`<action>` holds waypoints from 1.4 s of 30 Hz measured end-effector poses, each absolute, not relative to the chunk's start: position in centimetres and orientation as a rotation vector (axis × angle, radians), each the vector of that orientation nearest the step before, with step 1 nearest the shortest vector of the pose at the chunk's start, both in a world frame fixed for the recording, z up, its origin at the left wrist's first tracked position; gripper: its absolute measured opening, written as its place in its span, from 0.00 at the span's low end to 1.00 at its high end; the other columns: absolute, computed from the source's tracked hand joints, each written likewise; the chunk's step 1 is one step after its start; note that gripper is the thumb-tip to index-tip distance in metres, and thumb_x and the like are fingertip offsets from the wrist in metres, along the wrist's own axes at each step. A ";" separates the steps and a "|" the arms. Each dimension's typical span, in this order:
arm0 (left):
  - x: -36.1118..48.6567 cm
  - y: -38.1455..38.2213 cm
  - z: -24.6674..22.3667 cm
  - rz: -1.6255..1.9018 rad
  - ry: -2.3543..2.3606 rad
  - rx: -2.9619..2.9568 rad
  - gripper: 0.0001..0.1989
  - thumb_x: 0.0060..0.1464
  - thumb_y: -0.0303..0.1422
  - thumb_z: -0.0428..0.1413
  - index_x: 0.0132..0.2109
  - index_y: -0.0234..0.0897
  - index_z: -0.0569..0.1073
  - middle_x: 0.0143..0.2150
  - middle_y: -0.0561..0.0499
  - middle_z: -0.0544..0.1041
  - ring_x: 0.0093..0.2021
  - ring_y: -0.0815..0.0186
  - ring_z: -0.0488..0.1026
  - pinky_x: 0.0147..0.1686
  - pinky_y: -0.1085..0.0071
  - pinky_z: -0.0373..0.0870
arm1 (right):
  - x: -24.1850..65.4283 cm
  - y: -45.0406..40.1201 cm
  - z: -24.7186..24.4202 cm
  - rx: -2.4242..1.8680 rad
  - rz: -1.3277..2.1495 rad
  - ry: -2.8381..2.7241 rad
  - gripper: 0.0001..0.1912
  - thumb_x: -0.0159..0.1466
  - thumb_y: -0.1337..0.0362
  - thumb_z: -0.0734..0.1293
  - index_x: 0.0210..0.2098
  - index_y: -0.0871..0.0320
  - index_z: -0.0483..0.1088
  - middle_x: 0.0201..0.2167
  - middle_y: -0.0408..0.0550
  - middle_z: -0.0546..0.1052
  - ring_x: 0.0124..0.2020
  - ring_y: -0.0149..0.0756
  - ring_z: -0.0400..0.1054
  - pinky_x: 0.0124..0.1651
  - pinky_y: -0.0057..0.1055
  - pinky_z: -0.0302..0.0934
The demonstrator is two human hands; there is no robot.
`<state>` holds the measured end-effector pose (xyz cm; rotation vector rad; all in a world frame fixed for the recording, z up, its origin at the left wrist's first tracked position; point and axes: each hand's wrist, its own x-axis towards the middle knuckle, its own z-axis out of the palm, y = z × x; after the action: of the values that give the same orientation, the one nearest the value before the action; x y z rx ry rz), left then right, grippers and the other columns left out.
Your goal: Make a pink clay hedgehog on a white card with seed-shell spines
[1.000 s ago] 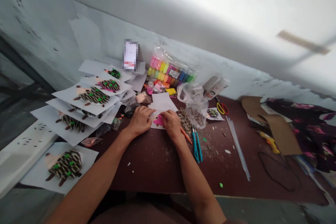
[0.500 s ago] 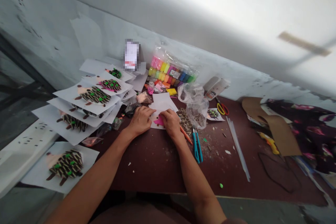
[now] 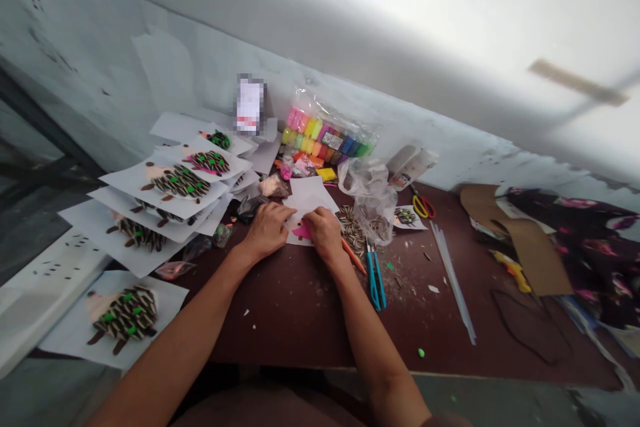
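Note:
A white paper sheet (image 3: 311, 195) lies on the dark red table between my hands, with a flat pink clay shape (image 3: 301, 232) on it. My left hand (image 3: 269, 228) rests on the sheet's left edge, its fingers apart and holding nothing. My right hand (image 3: 324, 230) is bent over the right side of the pink shape, fingertips pressed together on it. Whatever lies under those fingertips is hidden. Beside my right wrist are an orange stick (image 3: 354, 256), a heap of striped seeds (image 3: 352, 233) and teal-handled scissors (image 3: 373, 279).
At the left, sheets with seed hedgehogs (image 3: 181, 181) are stacked, and another hedgehog sheet (image 3: 173, 290) lies nearer. Colored clay packs (image 3: 320, 140) stand behind a clear plastic bag (image 3: 374, 203). Rightward are red-yellow scissors (image 3: 424, 207), glue sticks (image 3: 454, 283) and a yellow glue gun (image 3: 515, 269).

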<state>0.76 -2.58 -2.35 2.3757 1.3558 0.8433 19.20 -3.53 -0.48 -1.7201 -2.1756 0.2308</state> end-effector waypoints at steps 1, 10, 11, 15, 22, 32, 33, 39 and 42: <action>0.8 -2.6 -2.4 0.844 1.353 2.378 0.26 0.46 0.21 0.50 0.53 0.36 0.78 0.50 0.43 0.81 0.51 0.53 0.73 0.54 0.53 0.68 | 19.2 -3.5 -0.5 -1.726 0.227 -2.180 0.11 0.69 0.67 0.65 0.41 0.51 0.81 0.36 0.47 0.76 0.40 0.38 0.65 0.41 0.30 0.54; 0.7 -2.5 -2.7 0.869 1.345 2.374 0.27 0.46 0.21 0.50 0.53 0.38 0.77 0.50 0.43 0.81 0.51 0.53 0.74 0.54 0.53 0.68 | 19.0 -3.6 -0.5 -1.768 0.158 -2.214 0.10 0.70 0.66 0.66 0.42 0.50 0.80 0.37 0.47 0.76 0.40 0.38 0.66 0.40 0.30 0.55; 0.7 -2.5 -2.7 0.867 1.348 2.374 0.26 0.47 0.21 0.50 0.53 0.37 0.78 0.50 0.43 0.81 0.51 0.53 0.74 0.54 0.53 0.68 | 19.0 -3.7 -0.5 -1.772 0.153 -2.217 0.10 0.70 0.66 0.66 0.42 0.50 0.80 0.37 0.47 0.76 0.40 0.38 0.66 0.40 0.30 0.54; 0.7 -2.5 -2.6 0.841 1.350 2.360 0.26 0.47 0.22 0.50 0.53 0.37 0.78 0.50 0.42 0.81 0.51 0.52 0.73 0.54 0.52 0.68 | 18.9 -3.8 -0.5 -1.758 0.149 -2.204 0.09 0.69 0.66 0.66 0.41 0.51 0.80 0.37 0.48 0.76 0.39 0.38 0.66 0.40 0.30 0.54; 0.7 -2.5 -2.7 0.868 1.350 2.360 0.26 0.47 0.22 0.50 0.53 0.38 0.78 0.50 0.43 0.82 0.51 0.52 0.73 0.53 0.53 0.68 | 18.9 -4.1 -0.6 -1.731 0.141 -2.188 0.10 0.69 0.66 0.66 0.42 0.50 0.80 0.39 0.48 0.77 0.40 0.38 0.67 0.41 0.29 0.56; 0.6 -2.4 -2.9 0.873 1.348 2.348 0.26 0.47 0.22 0.50 0.52 0.37 0.78 0.50 0.42 0.82 0.50 0.53 0.74 0.53 0.52 0.68 | 25.0 -3.7 1.1 -2.020 0.124 -1.835 0.11 0.67 0.69 0.66 0.40 0.55 0.82 0.39 0.52 0.78 0.40 0.39 0.70 0.41 0.30 0.58; 0.6 -2.4 -2.8 0.871 1.348 2.348 0.25 0.47 0.22 0.50 0.52 0.37 0.78 0.50 0.42 0.82 0.50 0.52 0.74 0.53 0.52 0.68 | 25.5 -3.7 1.2 -2.046 0.130 -1.829 0.11 0.67 0.68 0.66 0.40 0.55 0.82 0.39 0.53 0.78 0.40 0.39 0.70 0.41 0.30 0.58; 0.6 -2.3 -2.8 0.884 1.352 2.358 0.25 0.47 0.22 0.50 0.51 0.37 0.79 0.48 0.43 0.82 0.50 0.53 0.75 0.53 0.54 0.69 | 26.7 -3.7 1.0 -2.079 0.165 -1.882 0.13 0.67 0.69 0.65 0.43 0.55 0.83 0.41 0.53 0.80 0.40 0.40 0.72 0.40 0.31 0.59; 0.6 -2.3 -2.8 0.894 1.350 2.359 0.25 0.47 0.22 0.50 0.51 0.37 0.79 0.48 0.43 0.82 0.50 0.53 0.75 0.53 0.53 0.69 | 26.6 -3.4 0.9 -2.086 0.171 -1.919 0.13 0.66 0.69 0.66 0.43 0.55 0.83 0.41 0.54 0.80 0.40 0.40 0.72 0.40 0.31 0.59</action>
<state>0.65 -2.34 -2.84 2.3593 1.3501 0.8940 26.59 -3.43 0.93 -2.0859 -1.9188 0.1711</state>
